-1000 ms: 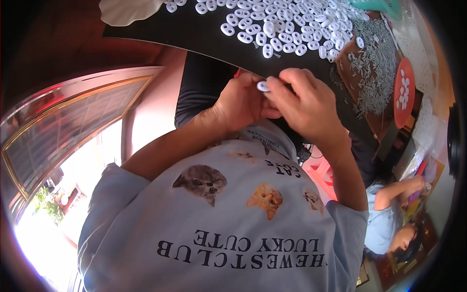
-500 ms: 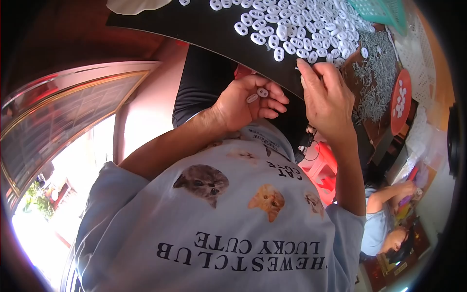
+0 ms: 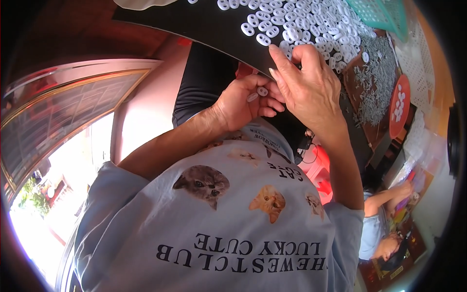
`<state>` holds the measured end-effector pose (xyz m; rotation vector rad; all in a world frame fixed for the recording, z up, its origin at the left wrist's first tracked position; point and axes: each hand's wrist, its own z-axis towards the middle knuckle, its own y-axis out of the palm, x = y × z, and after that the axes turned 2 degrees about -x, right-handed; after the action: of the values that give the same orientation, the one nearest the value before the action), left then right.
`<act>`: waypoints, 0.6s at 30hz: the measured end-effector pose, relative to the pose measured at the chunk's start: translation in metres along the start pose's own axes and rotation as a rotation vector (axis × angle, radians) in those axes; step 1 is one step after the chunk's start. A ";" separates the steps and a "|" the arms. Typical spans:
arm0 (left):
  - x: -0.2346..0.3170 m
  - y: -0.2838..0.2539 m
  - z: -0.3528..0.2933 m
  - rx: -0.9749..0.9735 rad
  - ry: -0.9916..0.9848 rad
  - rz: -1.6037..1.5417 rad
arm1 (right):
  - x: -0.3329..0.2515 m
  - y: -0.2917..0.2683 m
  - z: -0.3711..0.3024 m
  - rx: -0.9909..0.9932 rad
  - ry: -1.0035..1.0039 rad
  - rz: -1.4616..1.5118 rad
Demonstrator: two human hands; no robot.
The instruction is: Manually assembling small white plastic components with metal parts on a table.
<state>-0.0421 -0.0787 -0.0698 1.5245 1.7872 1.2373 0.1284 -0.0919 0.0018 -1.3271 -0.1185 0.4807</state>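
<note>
My left hand (image 3: 247,101) is palm up just below the table edge, fingers loosely curled. Two small white oval pieces with two holes (image 3: 262,91) rest in it. Beside it, my right hand (image 3: 311,85) reaches over the edge of the black tabletop (image 3: 209,29), back of the hand up. Its index finger and thumb are apart, with nothing visible between them; the other fingers bend over the nearest loose pieces. Many more white two-hole pieces (image 3: 263,39) lie spread across the tabletop, heaped thicker toward the right.
Grey screws (image 3: 377,73) lie piled on a brown board at the right. Near them are a red plate (image 3: 395,129) with white bits, a teal basket (image 3: 384,17) and a white perforated sheet (image 3: 419,58). Below stands a red stool (image 3: 318,170). Another person (image 3: 377,233) sits at lower right.
My right hand has moved left along the table edge, close to the left hand's fingers, and its index finger and thumb have spread. The left hand has barely moved.
</note>
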 end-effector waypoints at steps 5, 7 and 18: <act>0.001 0.004 -0.001 0.078 0.043 0.021 | -0.003 -0.002 -0.002 -0.004 0.007 0.002; 0.001 -0.001 0.000 0.048 0.041 0.018 | -0.004 -0.004 -0.006 -0.012 0.006 0.016; -0.002 -0.002 0.005 0.053 0.037 0.031 | 0.022 -0.026 -0.058 -0.047 0.117 -0.102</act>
<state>-0.0384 -0.0785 -0.0739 1.5741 1.8401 1.2500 0.1751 -0.1396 0.0075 -1.3851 -0.1012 0.3147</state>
